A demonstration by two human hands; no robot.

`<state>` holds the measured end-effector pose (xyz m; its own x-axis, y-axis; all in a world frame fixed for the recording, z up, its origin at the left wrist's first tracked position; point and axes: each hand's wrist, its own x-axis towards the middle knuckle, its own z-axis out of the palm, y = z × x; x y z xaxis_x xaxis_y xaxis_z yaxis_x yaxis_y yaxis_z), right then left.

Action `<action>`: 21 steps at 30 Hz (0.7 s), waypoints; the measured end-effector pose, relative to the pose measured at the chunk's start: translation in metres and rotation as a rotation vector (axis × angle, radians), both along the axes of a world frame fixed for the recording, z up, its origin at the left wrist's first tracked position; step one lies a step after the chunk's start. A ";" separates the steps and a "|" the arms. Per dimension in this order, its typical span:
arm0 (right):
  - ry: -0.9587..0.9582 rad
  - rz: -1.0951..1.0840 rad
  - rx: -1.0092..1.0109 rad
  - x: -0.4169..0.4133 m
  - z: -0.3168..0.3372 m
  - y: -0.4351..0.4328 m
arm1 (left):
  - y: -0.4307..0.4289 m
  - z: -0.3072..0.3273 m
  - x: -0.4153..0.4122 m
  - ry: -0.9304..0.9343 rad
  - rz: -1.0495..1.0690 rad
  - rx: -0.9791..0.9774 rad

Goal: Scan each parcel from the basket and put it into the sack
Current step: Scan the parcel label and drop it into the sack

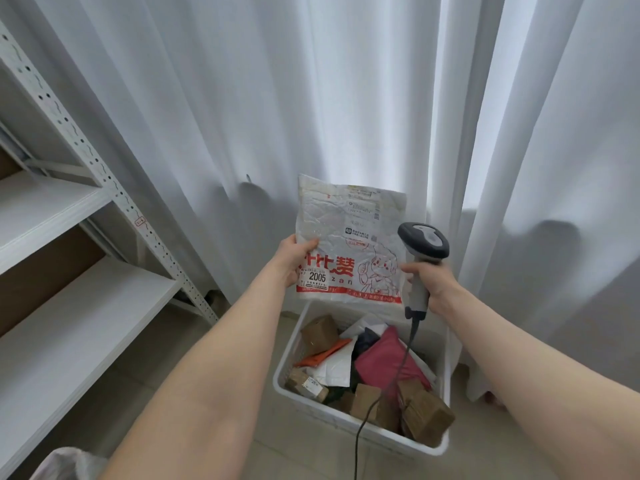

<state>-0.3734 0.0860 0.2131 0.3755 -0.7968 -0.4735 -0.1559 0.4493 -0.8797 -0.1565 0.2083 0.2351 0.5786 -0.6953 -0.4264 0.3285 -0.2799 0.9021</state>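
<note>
**A:** Head view: where is the parcel?

**B:** Mid-frame. The left hand (294, 261) grips the white padded parcel (349, 237) by its left edge, upright above the basket (447, 375) of boxes and bags at lower centre.

**A:** And the scanner?

**B:** The right hand (429, 282) is wrapped round the scanner (424, 242) handle, just right of the parcel.

**A:** How would you scan well?

**B:** I'd tilt the scanner head toward the labels at the parcel's upper right, holding the wrinkled face flat and steady. The sack (65, 462) waits in the lower left corner.

Bright backlit curtain (346, 98), soft focus, wide-angle bowing
</note>
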 end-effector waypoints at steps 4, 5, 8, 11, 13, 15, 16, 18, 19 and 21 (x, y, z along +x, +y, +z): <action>-0.042 0.088 -0.008 0.001 0.006 0.008 | -0.005 -0.003 -0.019 0.024 0.008 -0.018; -0.060 0.119 -0.013 0.003 0.007 0.011 | -0.007 -0.004 -0.025 0.036 -0.001 -0.021; -0.101 0.180 -0.023 0.011 0.011 0.023 | -0.012 -0.007 -0.039 0.082 -0.085 -0.026; -0.083 0.189 -0.032 0.017 0.013 0.031 | -0.015 -0.007 -0.050 0.086 -0.155 -0.004; -0.087 0.178 -0.022 0.019 0.012 0.036 | -0.017 -0.006 -0.055 0.078 -0.166 0.003; -0.083 0.164 -0.013 0.020 0.007 0.039 | -0.018 -0.005 -0.057 0.072 -0.167 0.021; -0.078 0.158 -0.013 0.020 0.007 0.040 | -0.018 -0.004 -0.058 0.072 -0.169 0.034; -0.075 0.131 -0.032 0.022 0.006 0.044 | -0.016 -0.002 -0.062 0.088 -0.200 0.049; -0.082 0.115 -0.046 0.023 0.005 0.045 | -0.015 0.000 -0.064 0.087 -0.234 0.054; -0.090 0.095 -0.080 0.025 0.008 0.048 | -0.011 0.001 -0.067 0.058 -0.300 0.088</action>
